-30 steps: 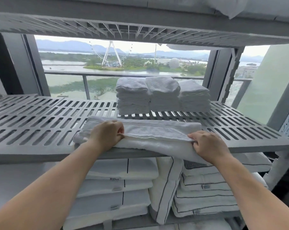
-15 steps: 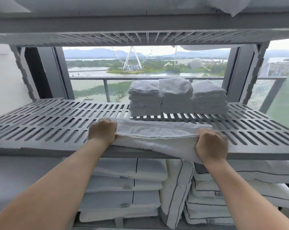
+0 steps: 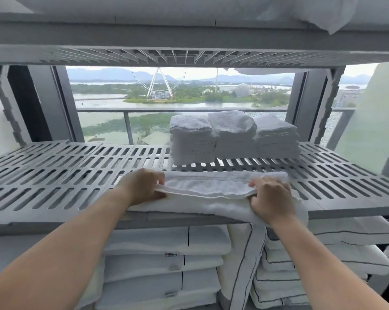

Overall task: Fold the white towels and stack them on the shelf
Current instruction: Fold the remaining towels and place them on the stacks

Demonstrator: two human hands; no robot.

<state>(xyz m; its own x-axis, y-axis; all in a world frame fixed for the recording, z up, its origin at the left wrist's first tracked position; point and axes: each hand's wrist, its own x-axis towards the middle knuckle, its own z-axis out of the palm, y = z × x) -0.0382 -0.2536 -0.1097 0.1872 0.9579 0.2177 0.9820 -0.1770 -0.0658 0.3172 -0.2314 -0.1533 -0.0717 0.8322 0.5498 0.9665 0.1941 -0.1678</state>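
White towel [image 3: 211,189] lies partly folded along the front edge of the grey slotted shelf [image 3: 55,175], its right end drooping over that edge. Left hand [image 3: 144,186]: fingers curled on the towel's upper layer at its left end. Right hand [image 3: 271,200]: fingers gripping the same layer at its right end. Three stacks of folded towels [image 3: 233,139] stand at the shelf's rear, touching one another. Pillows [image 3: 166,242] lie under the shelf.

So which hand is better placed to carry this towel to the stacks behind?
Probably the right hand: it grips the towel directly before the stacks; the left hand sits left of them.
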